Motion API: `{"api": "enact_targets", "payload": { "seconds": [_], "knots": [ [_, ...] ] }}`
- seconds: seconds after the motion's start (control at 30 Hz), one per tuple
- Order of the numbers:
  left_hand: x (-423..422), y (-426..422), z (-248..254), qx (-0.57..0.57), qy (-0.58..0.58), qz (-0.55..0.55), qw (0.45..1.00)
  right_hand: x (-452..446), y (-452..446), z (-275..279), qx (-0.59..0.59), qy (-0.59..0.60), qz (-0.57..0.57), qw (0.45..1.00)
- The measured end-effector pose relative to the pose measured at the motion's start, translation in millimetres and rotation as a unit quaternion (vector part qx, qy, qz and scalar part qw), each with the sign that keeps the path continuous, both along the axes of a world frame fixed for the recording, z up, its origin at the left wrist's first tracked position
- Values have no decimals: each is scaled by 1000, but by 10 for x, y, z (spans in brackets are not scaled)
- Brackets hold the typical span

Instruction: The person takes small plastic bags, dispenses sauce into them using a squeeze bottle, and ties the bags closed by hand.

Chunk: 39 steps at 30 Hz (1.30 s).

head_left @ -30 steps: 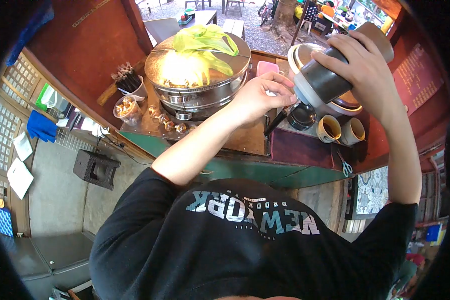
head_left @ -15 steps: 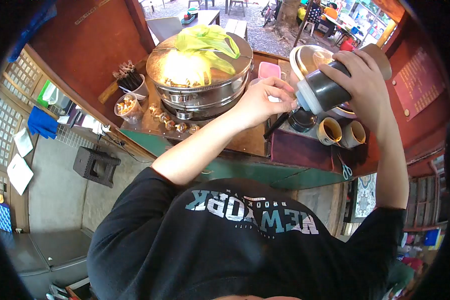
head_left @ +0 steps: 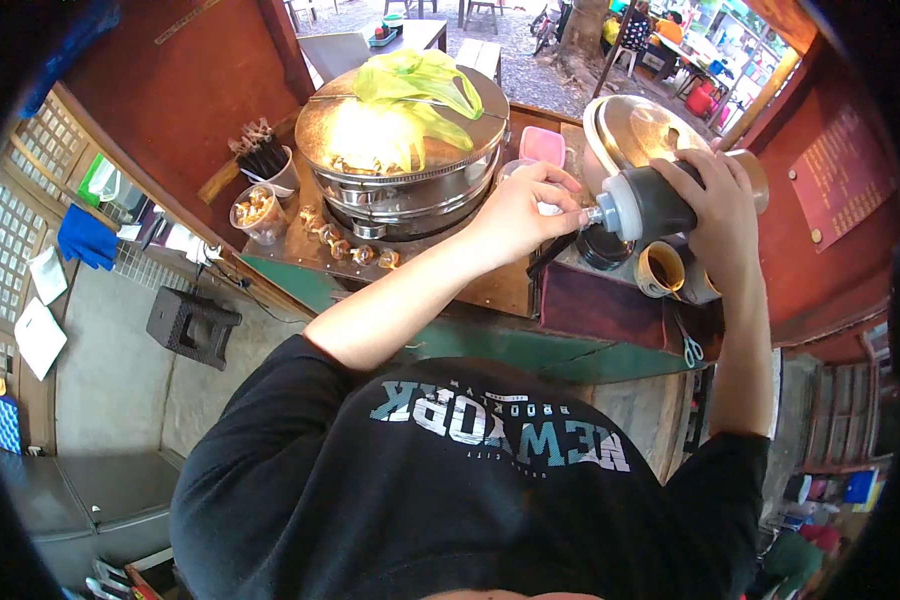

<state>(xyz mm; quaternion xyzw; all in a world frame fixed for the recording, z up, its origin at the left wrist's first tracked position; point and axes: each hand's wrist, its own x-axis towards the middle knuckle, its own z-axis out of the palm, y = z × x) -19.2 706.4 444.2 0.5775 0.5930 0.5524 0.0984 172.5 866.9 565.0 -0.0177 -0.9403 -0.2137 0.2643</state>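
My right hand (head_left: 712, 205) is wrapped round a dark squeeze bottle (head_left: 655, 203), held nearly level with its pale cap and nozzle toward the left. At the nozzle tip, the fingers of my left hand (head_left: 528, 210) are pinched together; something small and whitish shows between them, too small to name. Beneath the bottle are a dark round container (head_left: 603, 248) and a cup of brown liquid (head_left: 660, 268), with a second cup (head_left: 700, 286) partly hidden by my right arm. A pink container (head_left: 542, 146) is just beyond my left hand.
A large steel steamer (head_left: 405, 195) carries a yellow-green plastic bag (head_left: 420, 90). Left of it are a cup of wrapped balls (head_left: 258, 215) and a holder of dark sticks (head_left: 262, 160). A lidded pot (head_left: 645, 130) stands behind the bottle; scissors (head_left: 689, 345) lie at the counter's right edge.
My right hand has lowered the bottle and moved it slightly left, tilting it closer to level. My left hand stays near the nozzle, pinched. The view has shifted slightly.
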Motion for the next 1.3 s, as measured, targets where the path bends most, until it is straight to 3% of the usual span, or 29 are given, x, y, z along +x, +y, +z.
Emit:
{"api": "enact_targets", "payload": {
  "seconds": [0.23, 0.43, 0.53, 0.57, 0.67, 0.77, 0.87, 1.03, 1.17, 1.3],
  "knots": [
    [74, -19, -49, 33, 33, 63, 997, 110, 34, -473, -123, 74, -20, 989],
    [128, -33, -122, 30, -16, 39, 999, 157, 42, -1016, -236, 143, -22, 961],
    [144, -15, -184, 28, -74, 29, 996, 151, 107, -1340, -292, 164, -2, 942],
    [176, -23, -174, 13, -161, 3, 987, 152, 96, -1433, -323, 172, 0, 931],
    [152, 6, -283, -4, -159, 10, 987, 160, 50, -1736, -470, 212, 3, 857],
    [135, 24, -436, 2, -208, 1, 978, 135, 154, -2289, -650, 270, 5, 710],
    [144, 9, -552, 15, -287, -9, 958, 121, 18, -2452, -665, 313, -16, 678],
    [121, -25, -711, -6, -316, 4, 949, 99, 129, -2988, -698, 377, 24, 609],
    [110, -37, -799, -10, -325, 17, 946, 173, 139, -2988, -668, 346, -15, 659],
    [87, -67, -873, -4, -324, 23, 946, 256, -35, -2803, -535, 434, -26, 724]
  ]
}}
